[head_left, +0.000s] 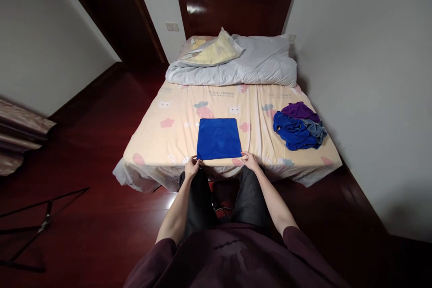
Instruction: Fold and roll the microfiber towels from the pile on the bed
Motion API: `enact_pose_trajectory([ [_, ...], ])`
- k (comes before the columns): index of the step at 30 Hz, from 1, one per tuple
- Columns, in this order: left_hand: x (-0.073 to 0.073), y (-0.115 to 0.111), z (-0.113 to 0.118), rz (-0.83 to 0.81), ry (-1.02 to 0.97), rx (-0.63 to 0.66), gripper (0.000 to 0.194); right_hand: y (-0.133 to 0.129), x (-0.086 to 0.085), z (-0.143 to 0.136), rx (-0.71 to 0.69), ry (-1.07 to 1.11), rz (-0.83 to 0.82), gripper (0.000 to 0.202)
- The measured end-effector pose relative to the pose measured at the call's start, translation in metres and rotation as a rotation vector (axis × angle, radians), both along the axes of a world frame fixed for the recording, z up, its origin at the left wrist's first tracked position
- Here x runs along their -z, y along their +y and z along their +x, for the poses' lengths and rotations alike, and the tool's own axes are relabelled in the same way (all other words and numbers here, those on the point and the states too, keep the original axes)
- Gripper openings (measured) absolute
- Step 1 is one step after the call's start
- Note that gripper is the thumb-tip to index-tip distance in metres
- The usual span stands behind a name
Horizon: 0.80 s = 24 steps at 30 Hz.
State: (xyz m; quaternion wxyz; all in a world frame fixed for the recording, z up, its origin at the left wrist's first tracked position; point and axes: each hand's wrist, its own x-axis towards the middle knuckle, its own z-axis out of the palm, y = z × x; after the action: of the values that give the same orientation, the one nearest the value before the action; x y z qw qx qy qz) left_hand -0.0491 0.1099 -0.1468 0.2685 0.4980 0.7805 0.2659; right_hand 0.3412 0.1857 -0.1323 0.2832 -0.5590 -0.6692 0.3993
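If tugged unevenly, could skew blue cloth (pixel 219 138), mid-frame; pinching near corners closed-fingered with left hand (pixel 192 167) and right hand (pixel 250 162).

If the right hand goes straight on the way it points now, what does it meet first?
The flat blue cloth, most likely; the right hand is at its near right corner, angled inward. Depth is unclear.

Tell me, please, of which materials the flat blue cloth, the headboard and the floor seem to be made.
Flat blue cloth: matte, probably soft fabric, since no shine shows; fibre cannot be told.
Headboard: probably dark varnished wood; a bright reflection shows gloss.
Floor: reddish-brown, glossy where light reflects; wood or laminate, I cannot tell.
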Motion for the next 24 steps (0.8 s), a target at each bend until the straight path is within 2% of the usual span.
enact_pose_trajectory([
  [5,0.004,0.005,0.002,-0.023,-0.064,-0.050,0.035,0.004,-0.001,-0.001,-0.032,0.082,-0.060,0.053],
  [12,0.002,0.007,0.003,-0.017,-0.081,-0.107,0.030,0.007,-0.006,-0.002,-0.036,0.023,-0.097,0.039],
  [18,-0.002,-0.017,0.013,-0.020,-0.043,-0.113,0.029,-0.007,-0.009,-0.001,0.027,-0.049,-0.027,0.040],
  [24,-0.005,-0.038,0.021,0.030,-0.009,-0.078,0.024,-0.018,-0.017,-0.007,0.070,-0.267,0.075,0.036],
])
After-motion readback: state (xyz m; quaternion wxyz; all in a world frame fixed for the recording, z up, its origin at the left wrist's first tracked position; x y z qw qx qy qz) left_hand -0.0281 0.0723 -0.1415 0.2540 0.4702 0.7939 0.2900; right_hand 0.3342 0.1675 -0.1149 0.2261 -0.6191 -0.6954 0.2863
